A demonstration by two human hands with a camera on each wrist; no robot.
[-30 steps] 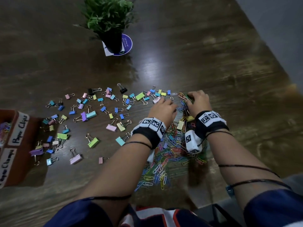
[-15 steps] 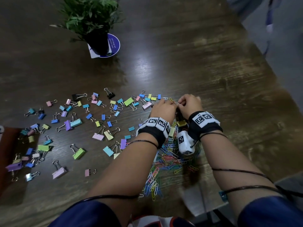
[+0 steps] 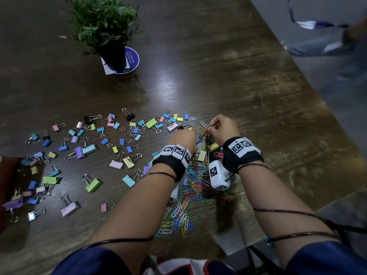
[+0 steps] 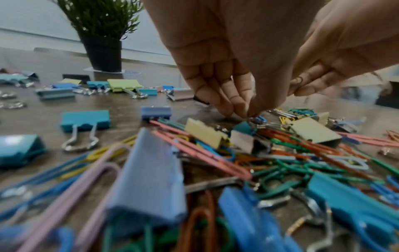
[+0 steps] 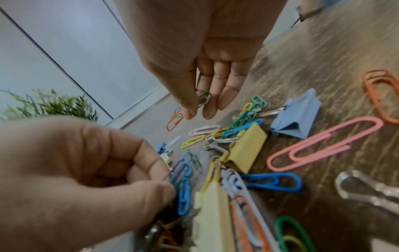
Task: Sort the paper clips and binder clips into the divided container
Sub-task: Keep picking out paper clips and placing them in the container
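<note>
1. Head view: the left hand [image 3: 183, 138] and right hand [image 3: 224, 127] work at the far end of the paper clips [image 3: 186, 199], with binder clips [image 3: 91, 147] spread to the left. The container is barely visible at the left edge.
2. Left wrist view: the fingertips [image 4: 241, 105] pinch into the tangle; linked clips may drag binder clips along.
3. Right wrist view: the right hand pinches a green clip [image 5: 205, 98], and the left grips a bunch [image 5: 183, 172]. A loose bunch could spill.

Pastel binder clips [image 3: 93, 147] in pink, lilac, mint, blue and yellow, a few black, lie left of my multicoloured paper clip pile [image 3: 190, 187] on the dark brown wood-grain table [image 3: 248, 80]. Beyond it stands a green plant [image 3: 103, 20] in a black pot. My wristbands [image 3: 241, 148] are black with black-and-white square markers.
</note>
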